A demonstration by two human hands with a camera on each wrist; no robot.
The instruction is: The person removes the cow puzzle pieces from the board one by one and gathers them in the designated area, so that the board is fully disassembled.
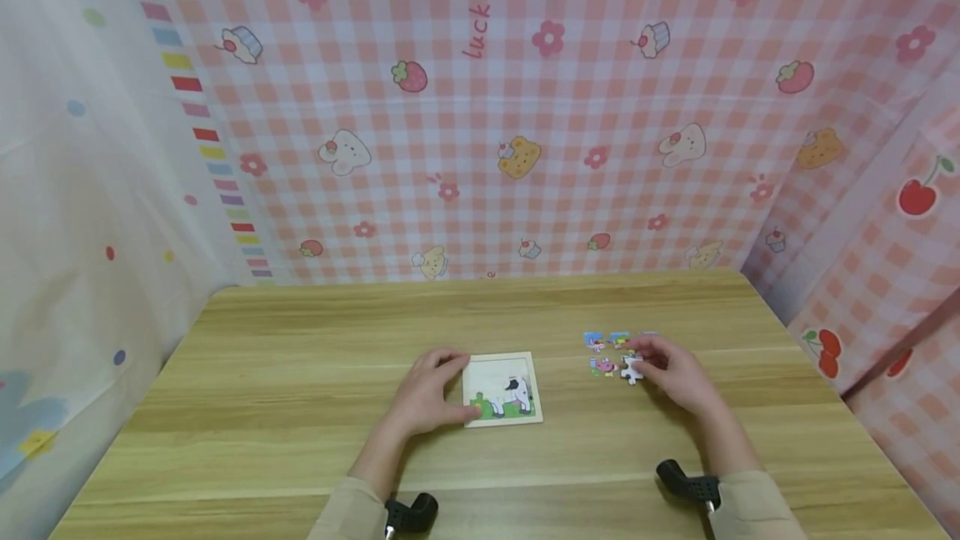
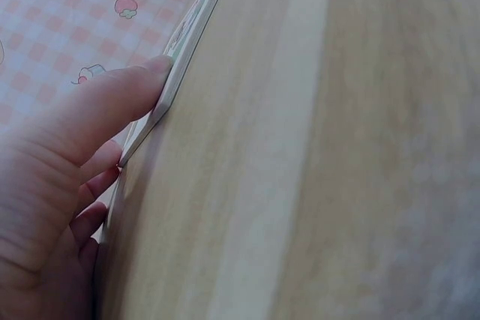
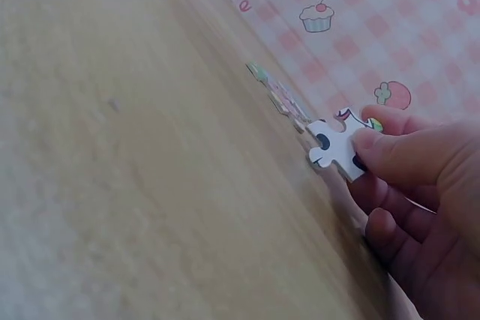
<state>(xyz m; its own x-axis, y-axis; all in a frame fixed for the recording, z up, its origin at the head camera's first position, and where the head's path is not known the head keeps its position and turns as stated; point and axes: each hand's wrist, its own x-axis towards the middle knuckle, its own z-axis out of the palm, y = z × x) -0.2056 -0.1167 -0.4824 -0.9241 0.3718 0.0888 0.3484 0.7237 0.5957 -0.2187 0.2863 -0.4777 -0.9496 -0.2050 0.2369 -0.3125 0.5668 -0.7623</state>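
Observation:
My left hand (image 1: pixel 429 394) grips the left side of a square wooden puzzle tray (image 1: pixel 537 394), its thumb by the lower corner and fingers at the upper one. Several pieces fill the tray's lower part, among them a cow-patterned piece (image 1: pixel 517 397) and green grass; the upper left shows pale backing. To the right, my right hand (image 1: pixel 678 377) pinches a white jigsaw piece (image 3: pixel 337 148) with black spots between thumb and fingers. In the right wrist view it is tilted, close over the table. The left wrist view shows the thumb (image 2: pixel 127 95) pressing the tray's edge.
Loose jigsaw pieces lie beside the right hand: a pink-patterned piece (image 1: pixel 603 366), a blue one (image 1: pixel 593 342) and others behind the fingers. All rest on a wood-grain table (image 1: pixel 300 373), with a pink checked cloth (image 1: pixel 465 123) hanging behind it.

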